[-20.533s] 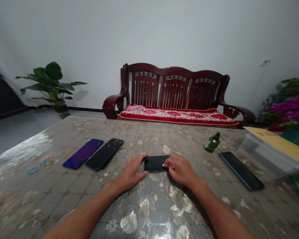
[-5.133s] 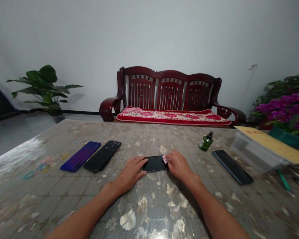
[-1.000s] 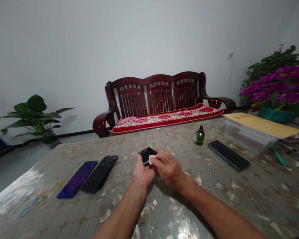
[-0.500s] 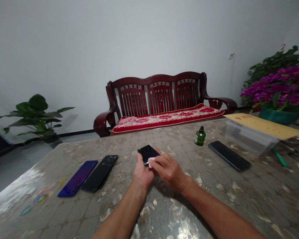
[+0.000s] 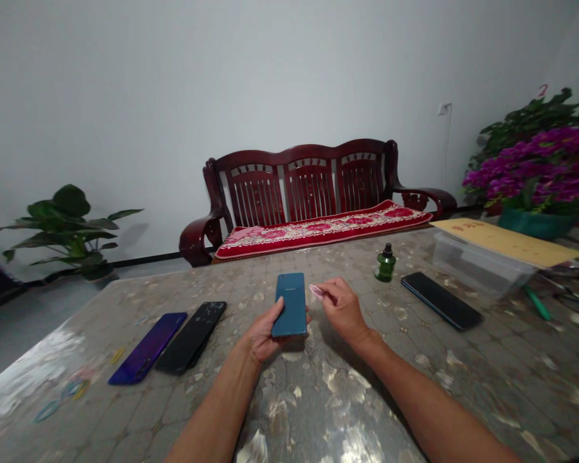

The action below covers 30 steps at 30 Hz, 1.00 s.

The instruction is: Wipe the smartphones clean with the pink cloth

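A blue-backed phone point(image 5: 291, 307) rests in my left hand point(image 5: 264, 334), its back turned toward me. My left thumb lies along one edge and fingertips show at the other. Just to the right, my right hand point(image 5: 343, 310) pinches a small pinkish-white cloth or tissue point(image 5: 316, 292), apart from the phone. On the table to the left lie a purple phone point(image 5: 148, 347) and a black phone point(image 5: 193, 337), side by side. Another dark phone point(image 5: 441, 300) lies to the right, close to a small green bottle point(image 5: 385, 263) with a black cap.
A patterned cloth covers the table point(image 5: 299, 411). Rubber bands point(image 5: 72, 389) lie at the left. At the right stand a clear plastic box point(image 5: 482, 263) with yellow card on top, a green-handled tool point(image 5: 537, 303) and a pot of purple flowers point(image 5: 535, 173). A wooden bench point(image 5: 299, 154) stands beyond.
The phone in my left hand has turned over, from its dark screen to its blue back. My right hand has moved off it to the right, still pinching the cloth or tissue.
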{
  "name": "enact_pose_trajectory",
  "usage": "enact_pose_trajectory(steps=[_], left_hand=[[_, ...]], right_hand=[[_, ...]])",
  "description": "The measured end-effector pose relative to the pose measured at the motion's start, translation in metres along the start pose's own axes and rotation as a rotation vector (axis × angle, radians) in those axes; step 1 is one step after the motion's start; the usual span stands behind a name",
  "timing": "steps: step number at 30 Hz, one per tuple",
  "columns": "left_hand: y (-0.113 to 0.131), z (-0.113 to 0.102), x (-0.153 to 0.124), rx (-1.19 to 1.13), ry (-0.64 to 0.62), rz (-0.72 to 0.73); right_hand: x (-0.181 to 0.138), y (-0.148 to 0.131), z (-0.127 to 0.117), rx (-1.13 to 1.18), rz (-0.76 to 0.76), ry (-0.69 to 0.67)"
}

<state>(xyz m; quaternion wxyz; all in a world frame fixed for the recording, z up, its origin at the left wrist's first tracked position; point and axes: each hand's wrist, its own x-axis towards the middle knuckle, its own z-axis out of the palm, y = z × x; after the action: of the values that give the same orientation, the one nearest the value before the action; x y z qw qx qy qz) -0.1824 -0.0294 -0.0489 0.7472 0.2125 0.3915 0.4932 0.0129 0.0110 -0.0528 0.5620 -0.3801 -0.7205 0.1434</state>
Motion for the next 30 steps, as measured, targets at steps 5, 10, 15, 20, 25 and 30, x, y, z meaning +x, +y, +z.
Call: enact_pose_trajectory(steps=[5,10,15,20,25,30], left_hand=[[0.002,0.002,-0.004,0.270,-0.019,0.039],[0.000,0.001,-0.006,0.593,-0.106,0.072],[-0.012,-0.002,0.005,0.904,-0.089,0.248],[-0.016,-0.001,0.010,1.038,-0.138,0.295],[-0.010,-0.002,0.011,1.197,-0.107,0.306],[-0.010,-0.002,0.009,1.450,0.097,0.367]], right_hand=[[0.000,0.002,0.000,0.038,0.034,-0.005],[-0.002,0.005,0.000,-0.018,0.031,-0.093],[-0.005,0.012,0.000,-0.162,0.055,-0.245],[-0.009,0.016,0.000,-0.322,0.022,-0.389],[-0.012,0.016,0.001,-0.411,-0.003,-0.446],[-0.014,0.016,0.003,-0.476,-0.007,-0.506]])
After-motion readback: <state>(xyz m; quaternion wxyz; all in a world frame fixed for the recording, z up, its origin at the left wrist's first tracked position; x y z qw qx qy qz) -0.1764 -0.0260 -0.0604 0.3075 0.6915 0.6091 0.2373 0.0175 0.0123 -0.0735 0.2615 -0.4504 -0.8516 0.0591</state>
